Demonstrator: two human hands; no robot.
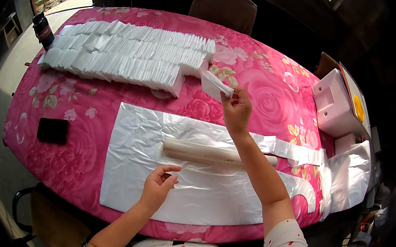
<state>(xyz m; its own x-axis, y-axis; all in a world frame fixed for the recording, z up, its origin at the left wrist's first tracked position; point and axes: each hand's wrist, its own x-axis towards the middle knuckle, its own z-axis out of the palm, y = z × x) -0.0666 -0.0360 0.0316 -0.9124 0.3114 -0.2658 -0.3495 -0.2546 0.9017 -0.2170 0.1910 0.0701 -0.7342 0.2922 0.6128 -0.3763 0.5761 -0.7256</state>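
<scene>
My right hand [236, 105] pinches a small folded white plastic bag [213, 84] at its edge, close to the right end of long rows of similar folded white bags [128, 53]. My left hand [160, 187] is open with fingers slightly curled and nothing in it, over a large white plastic bag with cut handles [131, 178] spread flat on the table. A pale tube [201, 154] lies across that bag, between my two hands. My right forearm passes over the tube and hides part of it.
A pink flowered cloth covers the table [27, 151]. A dark flat object [53, 130] lies at the left, and a dark bottle [43, 30] stands at the far left corner. At the right are a white foam box [333, 104] and more white plastic bags [349, 180]. A chair [223, 10] stands behind.
</scene>
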